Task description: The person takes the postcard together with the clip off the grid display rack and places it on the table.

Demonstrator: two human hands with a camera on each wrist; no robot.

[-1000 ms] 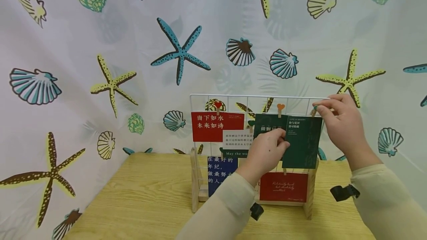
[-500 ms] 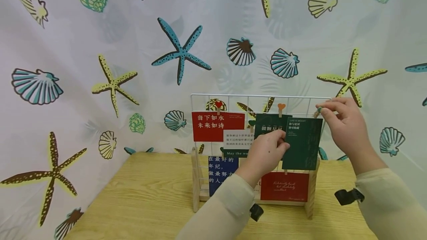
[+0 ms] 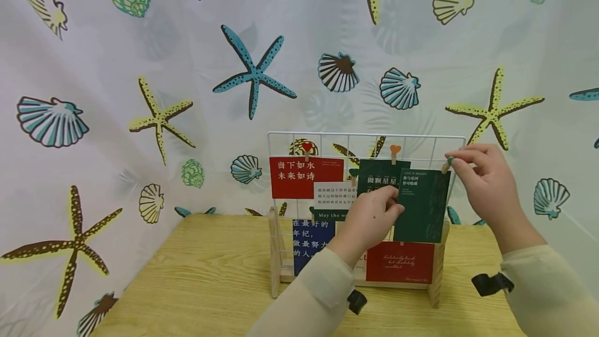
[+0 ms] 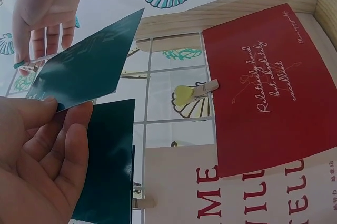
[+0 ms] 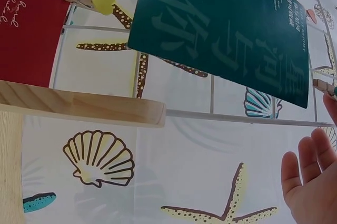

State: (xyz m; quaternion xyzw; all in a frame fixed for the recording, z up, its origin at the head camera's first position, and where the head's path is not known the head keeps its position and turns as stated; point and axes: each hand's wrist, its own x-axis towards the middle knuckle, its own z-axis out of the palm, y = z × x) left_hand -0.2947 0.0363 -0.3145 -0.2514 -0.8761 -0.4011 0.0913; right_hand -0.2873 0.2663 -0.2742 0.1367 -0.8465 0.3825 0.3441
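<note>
My left hand (image 3: 369, 222) pinches a dark green card (image 3: 421, 207) by its left edge, thumb in front in the left wrist view. Pale lettering runs along the card's top left. At its top right corner, my right hand (image 3: 489, 191) pinches a small wooden clothespin (image 5: 323, 86) with a green heart between thumb and forefinger; the other fingers are loosely bent. The card stands in front of a white wire grid (image 3: 327, 133), tilted out from it in the left wrist view. Behind it, another green card (image 3: 367, 168) hangs from an orange-heart clothespin (image 3: 394, 156), partly covered by my left hand.
The grid stands in a wooden base (image 3: 436, 274) on a wood-grain table (image 3: 201, 274). Other cards hang on it: a red one (image 3: 299, 183), a white one (image 3: 329, 195), a blue one (image 3: 309, 243) and a lower red one (image 3: 402, 263). A seashell-print curtain (image 3: 187, 40) hangs behind.
The green card has shifted slightly down, away from the grid's top wires. My right hand and the clothespin have moved a little down and to the right. The left hand has barely moved.
</note>
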